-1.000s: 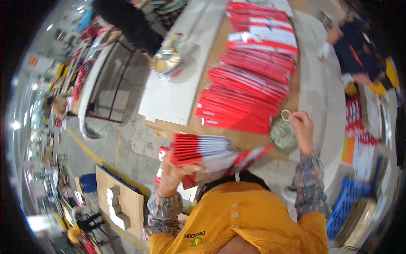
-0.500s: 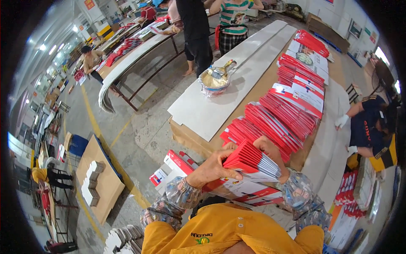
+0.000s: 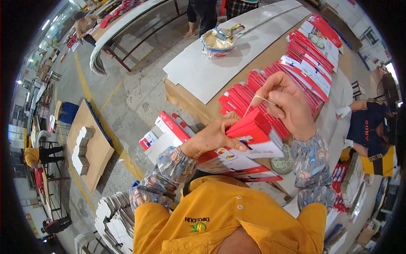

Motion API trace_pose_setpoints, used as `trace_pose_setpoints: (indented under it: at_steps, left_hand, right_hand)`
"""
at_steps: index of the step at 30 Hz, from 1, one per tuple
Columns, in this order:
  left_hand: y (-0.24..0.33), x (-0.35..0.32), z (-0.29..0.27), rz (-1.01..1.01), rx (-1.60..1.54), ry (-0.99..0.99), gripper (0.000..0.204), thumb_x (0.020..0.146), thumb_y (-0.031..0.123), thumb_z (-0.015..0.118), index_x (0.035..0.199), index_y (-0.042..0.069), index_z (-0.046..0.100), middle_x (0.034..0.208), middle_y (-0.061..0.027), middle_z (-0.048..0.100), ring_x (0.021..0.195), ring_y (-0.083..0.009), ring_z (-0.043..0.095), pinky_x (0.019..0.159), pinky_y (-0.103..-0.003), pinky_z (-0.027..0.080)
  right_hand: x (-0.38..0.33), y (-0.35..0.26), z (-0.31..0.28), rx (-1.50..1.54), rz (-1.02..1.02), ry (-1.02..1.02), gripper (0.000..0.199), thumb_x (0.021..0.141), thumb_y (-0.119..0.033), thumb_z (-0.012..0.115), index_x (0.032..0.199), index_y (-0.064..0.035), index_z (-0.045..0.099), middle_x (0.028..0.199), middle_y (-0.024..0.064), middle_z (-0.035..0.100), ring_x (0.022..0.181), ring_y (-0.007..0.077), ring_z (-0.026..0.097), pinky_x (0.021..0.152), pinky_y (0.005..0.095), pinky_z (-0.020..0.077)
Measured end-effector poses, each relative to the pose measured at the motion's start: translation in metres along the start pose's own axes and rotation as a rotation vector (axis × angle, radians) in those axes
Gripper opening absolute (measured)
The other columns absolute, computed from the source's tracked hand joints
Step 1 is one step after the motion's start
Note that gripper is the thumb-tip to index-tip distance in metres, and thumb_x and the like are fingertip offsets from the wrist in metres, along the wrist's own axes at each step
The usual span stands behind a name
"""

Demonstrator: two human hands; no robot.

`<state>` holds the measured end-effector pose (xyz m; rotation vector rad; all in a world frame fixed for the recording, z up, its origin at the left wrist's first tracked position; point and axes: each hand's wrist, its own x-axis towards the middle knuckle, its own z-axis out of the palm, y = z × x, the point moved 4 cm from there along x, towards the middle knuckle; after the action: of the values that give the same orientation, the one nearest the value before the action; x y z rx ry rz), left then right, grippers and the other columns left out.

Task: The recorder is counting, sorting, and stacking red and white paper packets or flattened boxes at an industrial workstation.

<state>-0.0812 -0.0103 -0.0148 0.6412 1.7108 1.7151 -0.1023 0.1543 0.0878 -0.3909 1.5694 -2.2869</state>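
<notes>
The left hand (image 3: 210, 139) has its grip closed around a bundle (image 3: 253, 137) of folded red-and-white card, thumb across the near white face and fingers on the far side. The right hand (image 3: 289, 106) is raised just beyond the bundle, thumb and forefinger pinching a pale elastic band (image 3: 248, 108), which runs taut down to the bundle's far left edge.

The bundle is gathered and squared up, and the band seems to have reached one edge of it; a full loop around it does not show, so the banding looks only partly done. It is held in front of the chest, tilted. Its red side faces far and left, its printed white face near and right. The long axis seems to run from far left to near right, though it is foreshortened and partly covered by the fingers.

Just below lie red-and-white card pieces (image 3: 249, 166), and near the right sleeve sits a round greenish container (image 3: 282, 161). Beyond the hands, on the bench (image 3: 186, 98), a long row of red packets (image 3: 292, 70) stretches to the far right; whether each is banded cannot be told. Farther left on the bench stands a bowl (image 3: 218, 44) of pale paste with a brush (image 3: 231, 30) across it.
</notes>
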Motion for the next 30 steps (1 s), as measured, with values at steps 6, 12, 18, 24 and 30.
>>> trace_pose_setpoints:
  at_steps: [6, 12, 18, 24, 30]
  left_hand:
    - [-0.012, -0.007, -0.004, -0.149, -0.294, 0.091, 0.056, 0.067, 0.012, 0.083, 0.118, 0.004, 0.06, 0.104, -0.0018, 0.065, 0.095, -0.0112, 0.058, 0.084, -0.026, 0.047]
    - [-0.02, -0.021, -0.008, -0.051, -0.342, 0.252, 0.053, 0.067, 0.018, 0.085, 0.113, 0.003, 0.062, 0.1, -0.0041, 0.066, 0.092, -0.0135, 0.059, 0.084, -0.028, 0.047]
    - [-0.027, -0.03, -0.001, 0.076, -0.179, 0.345, 0.056, 0.067, 0.016, 0.083, 0.118, 0.004, 0.06, 0.119, -0.0073, 0.052, 0.116, -0.0195, 0.047, 0.1, -0.032, 0.036]
    - [-0.056, -0.056, 0.01, -0.023, -0.457, 0.493, 0.053, 0.067, 0.018, 0.084, 0.112, 0.001, 0.061, 0.098, -0.0062, 0.068, 0.089, -0.0144, 0.061, 0.081, -0.027, 0.048]
    - [-0.074, -0.084, 0.008, -0.016, -0.522, 0.559, 0.061, 0.068, 0.019, 0.083, 0.118, 0.0, 0.055, 0.106, -0.0093, 0.065, 0.09, -0.0146, 0.061, 0.082, -0.029, 0.048]
  right_hand:
    - [-0.033, -0.005, 0.03, -0.955, -0.479, -0.417, 0.024, 0.077, -0.005, 0.059, 0.101, -0.0017, 0.062, 0.083, 0.0121, 0.066, 0.064, 0.0192, 0.057, 0.062, 0.0327, 0.0468]
    - [-0.079, 0.029, -0.005, -1.086, -0.723, -0.229, 0.021, 0.077, -0.01, 0.06, 0.097, -0.0018, 0.06, 0.075, 0.0095, 0.062, 0.061, 0.0265, 0.056, 0.067, 0.0391, 0.0467]
    - [-0.106, 0.124, -0.069, -0.568, -0.369, 0.242, 0.036, 0.078, -0.001, 0.065, 0.109, -0.0016, 0.046, 0.104, 0.0144, 0.058, 0.09, 0.021, 0.059, 0.09, 0.0381, 0.0443]
    - [-0.081, 0.147, -0.046, -0.479, -0.214, 0.409, 0.053, 0.079, 0.009, 0.064, 0.122, -0.0014, 0.034, 0.115, 0.0167, 0.052, 0.106, 0.0256, 0.054, 0.096, 0.0391, 0.0434]
    - [-0.047, 0.171, -0.023, -0.464, 0.151, 0.166, 0.033, 0.09, -0.012, 0.06, 0.118, 0.0045, 0.056, 0.115, 0.0086, 0.059, 0.103, 0.0158, 0.055, 0.092, 0.0284, 0.0418]
